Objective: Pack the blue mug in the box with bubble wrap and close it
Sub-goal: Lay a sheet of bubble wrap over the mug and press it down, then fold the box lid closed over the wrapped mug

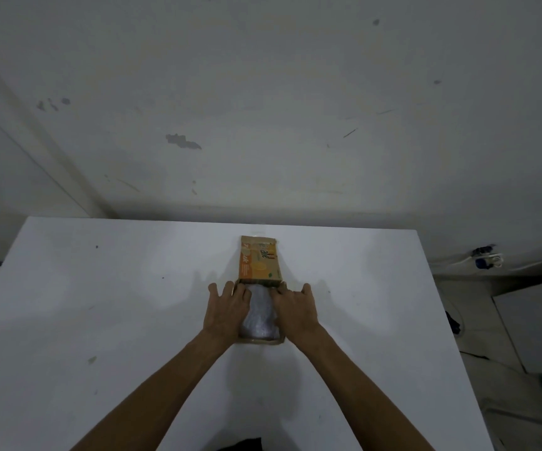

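Hands, left hand (227, 307) and right hand (295, 305), spread flat, tucking bubble wrap (261, 315) into box (260, 342) at frame centre; next, folding lid (258, 262) shut.

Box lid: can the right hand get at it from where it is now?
Probably yes. The lid lies flapped open just beyond the box, with nothing on it, and the right hand rests at the box's right edge, fingertips close to the hinge.

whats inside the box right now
A bubble wrap bundle fills the open box, with the left hand and right hand resting on its sides. The wrap hides whatever it contains; no mug shows.
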Demonstrator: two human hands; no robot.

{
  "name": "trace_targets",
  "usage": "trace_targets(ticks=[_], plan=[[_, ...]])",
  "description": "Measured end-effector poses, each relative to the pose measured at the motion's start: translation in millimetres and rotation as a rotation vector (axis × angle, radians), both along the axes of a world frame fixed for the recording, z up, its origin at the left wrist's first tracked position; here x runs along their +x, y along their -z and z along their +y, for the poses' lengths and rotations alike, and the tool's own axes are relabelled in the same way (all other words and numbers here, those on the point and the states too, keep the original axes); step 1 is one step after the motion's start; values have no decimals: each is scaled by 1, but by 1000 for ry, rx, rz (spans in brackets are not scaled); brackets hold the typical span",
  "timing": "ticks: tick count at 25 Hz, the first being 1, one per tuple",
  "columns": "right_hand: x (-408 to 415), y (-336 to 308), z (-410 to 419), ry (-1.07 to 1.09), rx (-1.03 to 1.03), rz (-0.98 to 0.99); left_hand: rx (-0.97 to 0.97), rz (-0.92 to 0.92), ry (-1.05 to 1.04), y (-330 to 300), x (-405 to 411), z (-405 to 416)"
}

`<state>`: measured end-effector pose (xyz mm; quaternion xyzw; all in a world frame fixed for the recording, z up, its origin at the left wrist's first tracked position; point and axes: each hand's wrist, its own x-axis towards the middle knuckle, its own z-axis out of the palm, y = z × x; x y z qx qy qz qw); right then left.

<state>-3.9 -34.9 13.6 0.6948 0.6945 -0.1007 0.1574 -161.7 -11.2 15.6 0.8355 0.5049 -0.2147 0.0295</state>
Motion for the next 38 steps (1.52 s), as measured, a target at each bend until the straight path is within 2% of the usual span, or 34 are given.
trace_targets(ticks=[4,6,9,12,16,21,27,28,32,38], plan=[[-11,2,4,27,-102,-29,41,-63,17,-5,6,-4],[-15,3,5,32,-112,-50,20,-33,-4,-5,6,-3],[-20,8,0,53,-131,-30,30,-126,-5,9,0,0],[-11,14,-2,49,-110,39,4,-149,-26,18,-2,-1],[-6,13,1,81,-189,233,-41,-168,-33,24,-3,1],[-9,8,-3,-25,-113,89,-38,-194,-25,19,1,6],[-3,11,-2,14,-116,181,-20,-297,-13,26,-13,-3],[-4,9,-3,22,-109,202,-23,-368,-38,31,-16,-8],[-5,4,-14,56,-55,245,-238,-802,-375,37,-29,-30],[-2,-2,-20,39,-42,221,-134,-1115,-601,36,-34,-60]])
